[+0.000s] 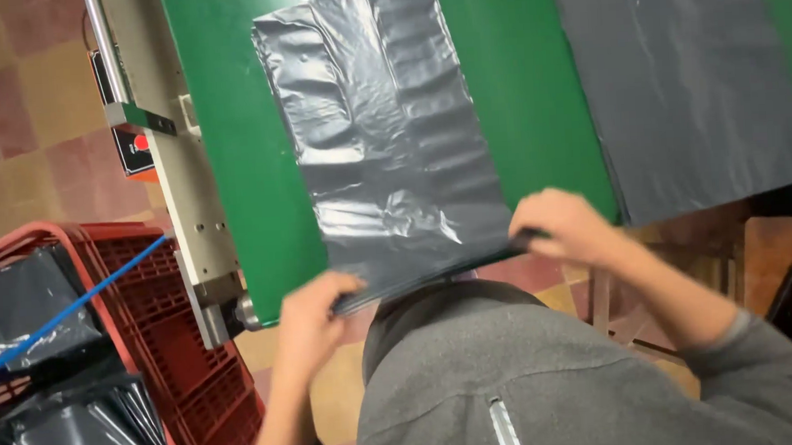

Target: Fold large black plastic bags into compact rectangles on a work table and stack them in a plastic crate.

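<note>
A grey plastic bag (382,133) lies flat on a green conveyor belt (515,90), its near edge hanging just over the belt's end. My left hand (315,312) pinches the bag's near left corner. My right hand (563,227) grips the near right corner. Both hands hold the same edge, thumbs on top. My grey sweater fills the bottom of the view.
A second grey sheet (687,81) lies on the belt at the right. A red plastic crate (163,352) with several folded grey bags stands at the lower left, crossed by a blue cord (66,307). The machine's metal side frame (182,188) with a red button runs along the belt's left.
</note>
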